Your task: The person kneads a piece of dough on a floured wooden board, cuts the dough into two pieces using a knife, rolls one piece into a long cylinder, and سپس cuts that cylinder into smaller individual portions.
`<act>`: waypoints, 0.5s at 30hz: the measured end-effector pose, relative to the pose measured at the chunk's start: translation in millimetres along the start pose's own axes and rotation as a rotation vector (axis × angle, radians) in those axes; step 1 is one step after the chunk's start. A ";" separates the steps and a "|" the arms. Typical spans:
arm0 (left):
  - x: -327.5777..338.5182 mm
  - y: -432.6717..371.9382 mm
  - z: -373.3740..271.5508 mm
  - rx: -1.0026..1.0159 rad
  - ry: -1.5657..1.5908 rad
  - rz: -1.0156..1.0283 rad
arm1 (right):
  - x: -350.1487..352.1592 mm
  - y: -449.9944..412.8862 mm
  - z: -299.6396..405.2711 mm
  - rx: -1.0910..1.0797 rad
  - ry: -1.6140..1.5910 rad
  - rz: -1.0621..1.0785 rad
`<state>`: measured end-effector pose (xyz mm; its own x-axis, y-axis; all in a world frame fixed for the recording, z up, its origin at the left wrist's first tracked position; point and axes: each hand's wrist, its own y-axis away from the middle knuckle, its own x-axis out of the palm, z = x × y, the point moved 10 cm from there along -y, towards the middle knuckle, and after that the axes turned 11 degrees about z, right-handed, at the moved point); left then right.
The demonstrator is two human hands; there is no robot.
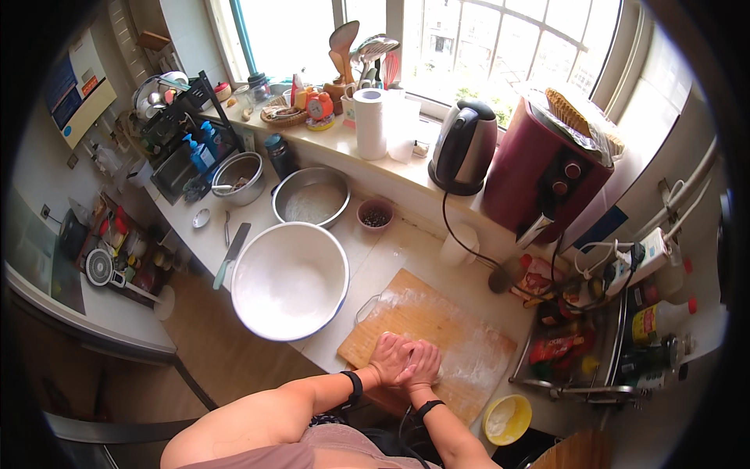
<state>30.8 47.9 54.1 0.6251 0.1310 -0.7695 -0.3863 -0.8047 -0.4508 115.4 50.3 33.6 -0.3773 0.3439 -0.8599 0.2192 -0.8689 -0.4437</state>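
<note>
My left hand (391, 357) and my right hand (423, 364) press close together, fingers curled, over pale dough (439, 376) that is mostly hidden under them. Only a small edge of it shows beside my right hand. The dough rests on a wooden cutting board (410, 311) dusted with white flour (477, 346). A yellow bowl (507, 420) holding white powder stands by the board's right corner. To the left of the board is a large white basin (290, 281), with nothing seen inside.
A knife (232, 255) lies left of the basin. Behind stand a steel bowl (311, 196), a steel pot (238, 177) and a small pink bowl (375, 214). A kettle (464, 146) and an air fryer (545, 170) are on the sill; a condiment rack (568, 352) is at right.
</note>
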 end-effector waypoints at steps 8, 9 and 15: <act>50.8 -55.0 65.2 -0.110 -0.042 0.272 | 44.4 -47.8 -42.8 0.148 -0.173 0.217; 52.9 -60.2 70.8 -0.108 -0.041 0.274 | 45.1 -53.8 -40.1 0.140 -0.137 0.240; 68.0 -113.3 91.4 -0.248 0.091 0.318 | 68.7 -73.7 -77.6 0.233 -0.060 0.303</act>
<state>55.1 201.0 11.5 0.5621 -0.1896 -0.8050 -0.4020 -0.9133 -0.0657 143.2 165.6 -12.4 -0.3806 0.0439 -0.9237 0.1215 -0.9878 -0.0971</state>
